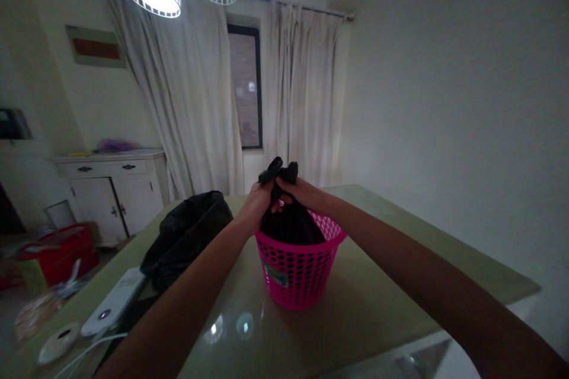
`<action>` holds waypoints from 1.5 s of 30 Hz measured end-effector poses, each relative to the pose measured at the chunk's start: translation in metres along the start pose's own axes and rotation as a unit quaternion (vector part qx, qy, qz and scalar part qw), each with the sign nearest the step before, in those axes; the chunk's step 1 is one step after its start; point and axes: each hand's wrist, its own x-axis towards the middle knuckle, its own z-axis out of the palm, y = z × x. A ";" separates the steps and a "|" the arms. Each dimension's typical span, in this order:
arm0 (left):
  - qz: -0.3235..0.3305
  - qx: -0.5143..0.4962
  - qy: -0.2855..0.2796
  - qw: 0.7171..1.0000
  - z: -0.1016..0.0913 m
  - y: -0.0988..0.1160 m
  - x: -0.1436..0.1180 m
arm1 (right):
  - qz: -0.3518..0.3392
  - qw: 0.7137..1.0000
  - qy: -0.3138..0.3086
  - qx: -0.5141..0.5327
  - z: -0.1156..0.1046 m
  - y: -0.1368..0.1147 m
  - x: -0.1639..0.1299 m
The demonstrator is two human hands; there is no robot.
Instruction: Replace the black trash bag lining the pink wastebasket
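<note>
A pink plastic basket (297, 284) with round holes and a small label stands upright on the table. Inside it sits a black plastic bag (291, 225), its gathered top rising above the rim. Both of my hands grip that top: my left hand (258, 201) closes on its left side, and my right hand (302, 192) pinches it from the right. Two black ends of the bag stick up above my fingers. What the bag contains, if anything, is hidden.
Left of the basket, another black plastic bag (191, 231) lies on the glossy table (368, 290). A white power strip (115, 302), a round white roll (59, 343) and a white cable (91, 348) lie near the left edge. Red bags (66, 251) stand on the floor by a white cabinet (98, 201).
</note>
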 end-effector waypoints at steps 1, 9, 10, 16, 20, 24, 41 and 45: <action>-0.010 -0.015 -0.002 1.000 0.000 0.000 -0.001 | 0.006 0.999 0.022 0.031 0.001 0.003 0.001; 0.216 0.346 -0.033 0.912 -0.011 -0.001 -0.018 | 0.009 0.971 0.222 -0.085 -0.008 0.024 0.010; 0.221 0.367 -0.037 0.903 -0.012 0.000 -0.019 | -0.017 0.971 0.206 -0.117 -0.010 0.025 0.010; 0.195 0.311 -0.011 0.930 -0.022 0.003 -0.004 | 0.034 0.996 0.063 -0.052 -0.014 0.015 -0.001; 0.146 0.270 0.004 0.952 -0.028 -0.004 0.009 | 0.076 0.996 -0.009 -0.046 -0.018 0.005 -0.018; 0.130 0.259 -0.010 0.957 -0.026 -0.011 0.015 | 0.021 0.998 0.042 -0.051 -0.016 0.010 -0.023; 0.142 0.325 0.093 0.931 -0.094 -0.023 -0.012 | 0.074 0.817 0.114 -0.561 -0.047 0.002 -0.053; 0.095 0.312 0.135 0.936 -0.126 -0.047 -0.029 | 0.092 0.778 0.098 -0.614 -0.066 0.006 -0.070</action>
